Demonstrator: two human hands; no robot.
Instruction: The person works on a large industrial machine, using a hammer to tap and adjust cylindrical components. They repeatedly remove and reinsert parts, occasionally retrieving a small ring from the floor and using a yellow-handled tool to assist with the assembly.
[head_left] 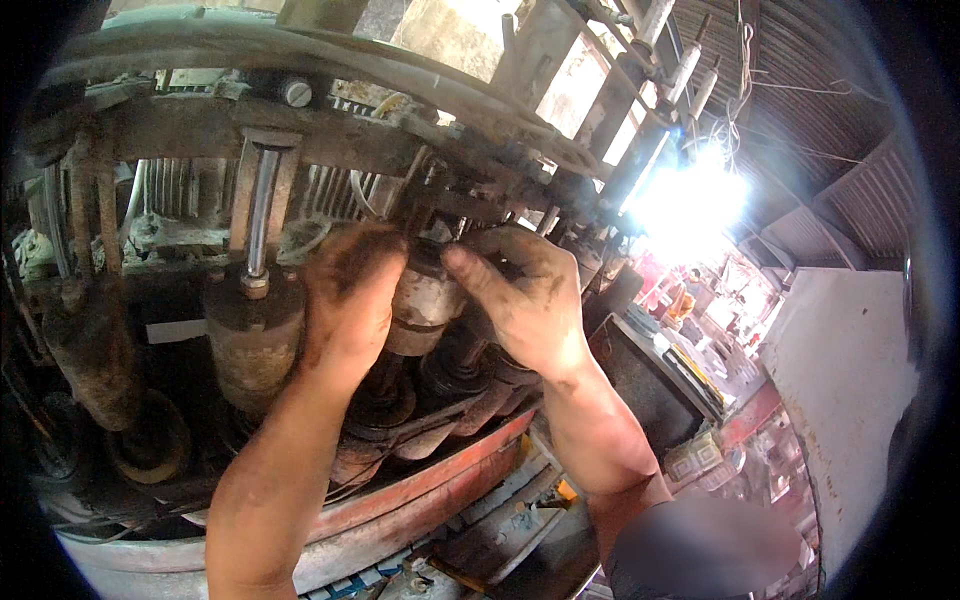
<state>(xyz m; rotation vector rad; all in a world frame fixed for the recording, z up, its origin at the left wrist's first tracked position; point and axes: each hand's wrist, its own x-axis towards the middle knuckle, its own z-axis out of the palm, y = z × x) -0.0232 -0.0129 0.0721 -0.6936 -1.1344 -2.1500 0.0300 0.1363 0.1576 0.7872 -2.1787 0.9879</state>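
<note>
My left grip (350, 292) and right grip (527, 292) clasped the metal cylinder (424, 305); work on the machine (254, 345) seemed underway, though how much remained I couldn't tell.

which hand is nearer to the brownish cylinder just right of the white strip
Left. The left hand is just to the right of the brownish cylinder; the right hand is farther right, beyond the silvery metal part between the two hands.
</note>
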